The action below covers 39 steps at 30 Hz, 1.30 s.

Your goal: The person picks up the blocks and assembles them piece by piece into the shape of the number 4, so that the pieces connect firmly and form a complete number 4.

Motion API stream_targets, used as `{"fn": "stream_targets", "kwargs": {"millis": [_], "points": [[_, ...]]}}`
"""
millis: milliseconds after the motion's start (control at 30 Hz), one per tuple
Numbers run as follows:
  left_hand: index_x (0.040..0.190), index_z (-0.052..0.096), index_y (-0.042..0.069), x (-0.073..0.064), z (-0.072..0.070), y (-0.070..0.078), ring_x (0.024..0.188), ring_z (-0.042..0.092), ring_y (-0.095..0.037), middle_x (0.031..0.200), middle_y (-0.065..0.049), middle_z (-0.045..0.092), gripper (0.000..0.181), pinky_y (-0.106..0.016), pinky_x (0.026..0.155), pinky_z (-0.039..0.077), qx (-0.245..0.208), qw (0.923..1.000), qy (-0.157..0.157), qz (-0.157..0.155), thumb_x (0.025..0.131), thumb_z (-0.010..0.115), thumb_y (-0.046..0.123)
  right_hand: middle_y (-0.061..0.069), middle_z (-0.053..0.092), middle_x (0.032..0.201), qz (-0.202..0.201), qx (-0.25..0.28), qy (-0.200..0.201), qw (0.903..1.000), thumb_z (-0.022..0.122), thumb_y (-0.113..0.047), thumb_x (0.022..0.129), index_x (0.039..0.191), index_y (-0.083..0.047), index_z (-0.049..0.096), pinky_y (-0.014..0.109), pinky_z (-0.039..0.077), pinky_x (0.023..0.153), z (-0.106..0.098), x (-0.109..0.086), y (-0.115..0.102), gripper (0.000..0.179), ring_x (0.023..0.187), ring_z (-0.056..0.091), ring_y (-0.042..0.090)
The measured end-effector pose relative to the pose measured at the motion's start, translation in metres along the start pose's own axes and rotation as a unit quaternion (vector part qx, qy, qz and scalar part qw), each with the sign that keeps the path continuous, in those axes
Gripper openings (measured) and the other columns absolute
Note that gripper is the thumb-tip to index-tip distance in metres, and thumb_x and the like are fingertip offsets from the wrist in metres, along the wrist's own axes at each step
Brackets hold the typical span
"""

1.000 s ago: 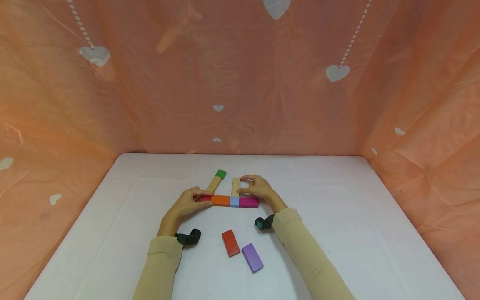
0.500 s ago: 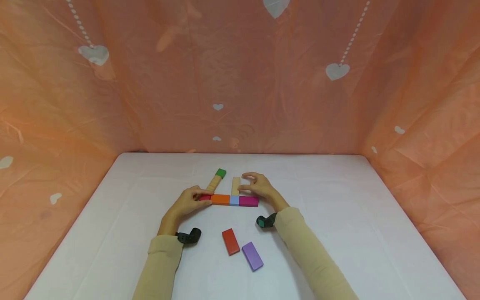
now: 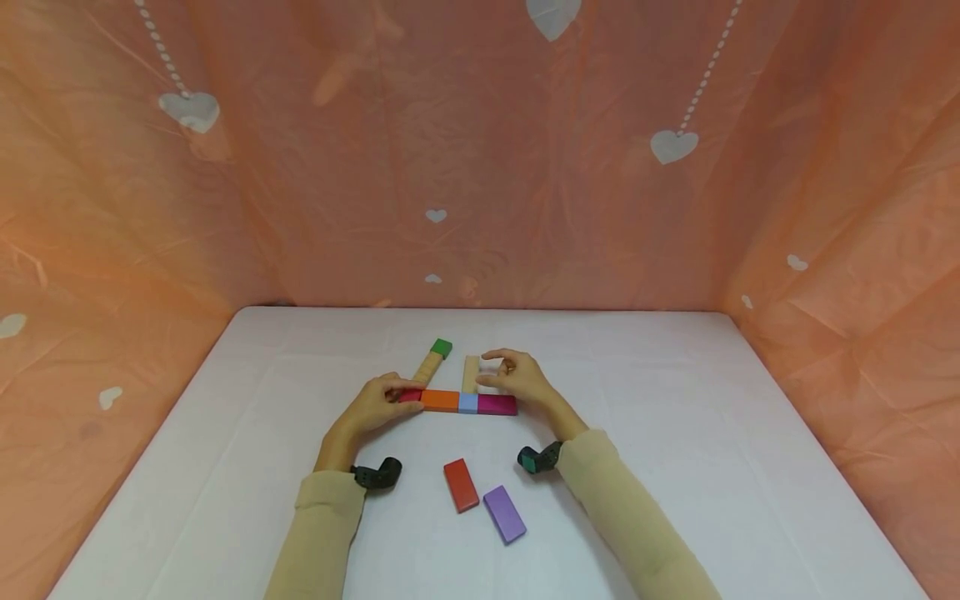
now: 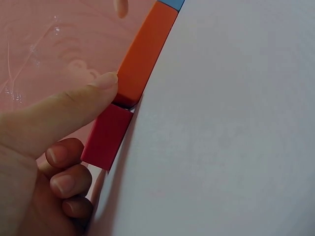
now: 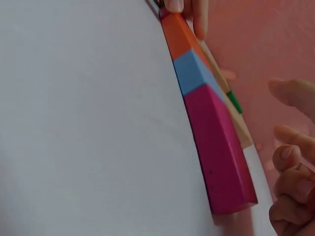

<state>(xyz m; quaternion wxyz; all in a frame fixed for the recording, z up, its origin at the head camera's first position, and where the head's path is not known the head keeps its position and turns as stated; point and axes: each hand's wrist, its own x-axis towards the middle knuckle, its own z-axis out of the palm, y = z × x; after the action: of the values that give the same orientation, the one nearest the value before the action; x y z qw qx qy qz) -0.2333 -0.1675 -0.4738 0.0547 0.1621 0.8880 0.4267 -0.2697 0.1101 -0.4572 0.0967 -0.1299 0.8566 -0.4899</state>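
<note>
A row of blocks lies in the head view: red [image 3: 409,396], orange [image 3: 440,402], light blue [image 3: 468,403] and magenta [image 3: 497,405]. Behind it stretch a slanting plain wooden strip [image 3: 428,368], with a green block [image 3: 442,348] at its far end, and a straight plain wooden block [image 3: 471,374]. My left hand [image 3: 375,403] is at the row's left end; its thumb [image 4: 104,81] touches the orange block and the index finger lies behind. Other fingers curl beside the red block. My right hand [image 3: 519,377] hovers by the straight wooden block, fingers parted, holding nothing.
A loose red block [image 3: 461,486] and a purple block [image 3: 505,515] lie nearer me on the white table [image 3: 660,400]. A peach cloth [image 3: 480,183] with pale hearts rises behind the table and along both sides.
My right hand has let go of the straight wooden block and drawn slightly away, its wrist shifting right and toward me. The left hand and the blocks hold their places.
</note>
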Motion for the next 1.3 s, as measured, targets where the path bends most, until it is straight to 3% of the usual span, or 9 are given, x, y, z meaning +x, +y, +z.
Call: {"fn": "stream_targets", "kwargs": {"millis": [233, 467, 733, 1300], "points": [[0.116, 0.07, 0.007, 0.0, -0.001, 0.0, 0.09, 0.047, -0.019, 0.099, -0.013, 0.062, 0.035, -0.024, 0.075, 0.04, 0.005, 1.0, -0.001, -0.008, 0.084, 0.074, 0.022, -0.005, 0.045, 0.064, -0.024, 0.013, -0.014, 0.9995, 0.073, -0.017, 0.083, 0.122, 0.001, 0.062, 0.02, 0.034, 0.06, 0.002, -0.012, -0.005, 0.045, 0.062, 0.04, 0.007], [0.115, 0.07, 0.007, 0.0, -0.001, -0.001, 0.086, 0.045, -0.017, 0.095, -0.011, 0.061, 0.034, -0.022, 0.071, 0.037, 0.001, 1.0, -0.001, -0.007, 0.084, 0.074, 0.02, -0.004, 0.043, 0.063, -0.051, 0.036, -0.018, 0.9979, 0.073, -0.007, 0.082, 0.124, 0.008, 0.058, 0.019, 0.032, 0.055, 0.004, -0.021, -0.004, 0.046, 0.057, 0.037, 0.002], [0.114, 0.071, 0.007, 0.0, 0.0, -0.001, 0.087, 0.045, -0.018, 0.095, -0.012, 0.061, 0.033, -0.022, 0.072, 0.038, -0.006, 0.9999, -0.001, -0.01, 0.084, 0.074, 0.02, -0.003, 0.045, 0.066, -0.059, 0.037, -0.082, 0.9942, 0.073, -0.011, 0.083, 0.127, 0.001, 0.057, 0.019, 0.033, 0.056, 0.003, -0.039, -0.008, 0.049, 0.059, 0.04, 0.005], [0.114, 0.071, 0.008, 0.0, -0.001, -0.001, 0.089, 0.046, -0.019, 0.096, -0.012, 0.061, 0.032, -0.024, 0.073, 0.038, -0.008, 0.9998, -0.002, -0.017, 0.085, 0.074, 0.02, -0.003, 0.044, 0.071, -0.075, 0.05, -0.161, 0.9828, 0.074, -0.012, 0.083, 0.128, 0.0, 0.058, 0.017, 0.034, 0.059, 0.004, -0.063, -0.005, 0.049, 0.063, 0.041, 0.004]]}}
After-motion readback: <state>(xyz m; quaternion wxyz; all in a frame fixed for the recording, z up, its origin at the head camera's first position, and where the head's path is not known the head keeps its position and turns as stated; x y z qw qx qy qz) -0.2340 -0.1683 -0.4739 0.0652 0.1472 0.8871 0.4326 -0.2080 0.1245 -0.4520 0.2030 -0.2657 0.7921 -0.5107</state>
